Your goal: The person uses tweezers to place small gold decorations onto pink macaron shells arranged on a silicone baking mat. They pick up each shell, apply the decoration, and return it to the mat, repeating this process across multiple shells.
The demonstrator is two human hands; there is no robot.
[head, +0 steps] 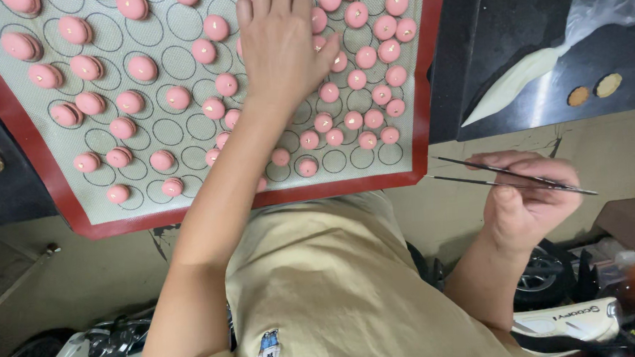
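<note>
Pink round macaron shells (358,14) w/ gold flecks on grey circle-marked silicone baking mat (184,124), red edge.
Left hand (281,46) flat on shells mid-mat, fingers spread, gripping nothing. Right hand (525,196) pinches thin metal tweezers (509,176), off mat; white piping bag (522,81) beyond.

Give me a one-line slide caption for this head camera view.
Left hand rests among pink round macarons on a red-edged silicone baking mat; right hand holds thin metal tweezers.

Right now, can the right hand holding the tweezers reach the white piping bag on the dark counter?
Probably yes: the right hand with the tweezers is just below the piping bag, with nothing between them.
</note>
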